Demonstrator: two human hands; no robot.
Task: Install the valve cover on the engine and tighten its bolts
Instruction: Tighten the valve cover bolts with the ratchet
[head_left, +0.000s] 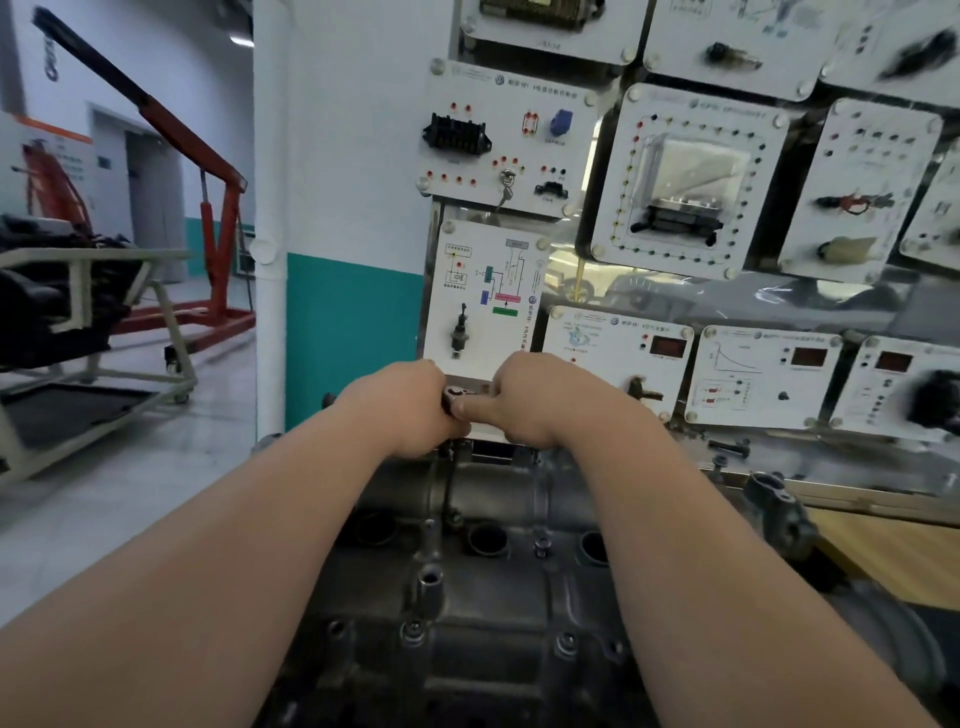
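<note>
My L hand (410, 410) curls round ratchet (450, 399) at cover's (493, 493) far edge; R hand (524, 400) curled too, forefinger (478, 408) along it. Keep it square on hidden bolt; short, even pulls.

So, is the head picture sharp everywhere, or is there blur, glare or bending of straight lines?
Head view: the left hand, the right hand and the valve cover are fairly sharp in the centre; the tool between the hands is mostly hidden; the right-edge panels are smeared by blur; one panel's clear cover shows glare; the white pipe bows slightly, a wide-angle effect.
</note>
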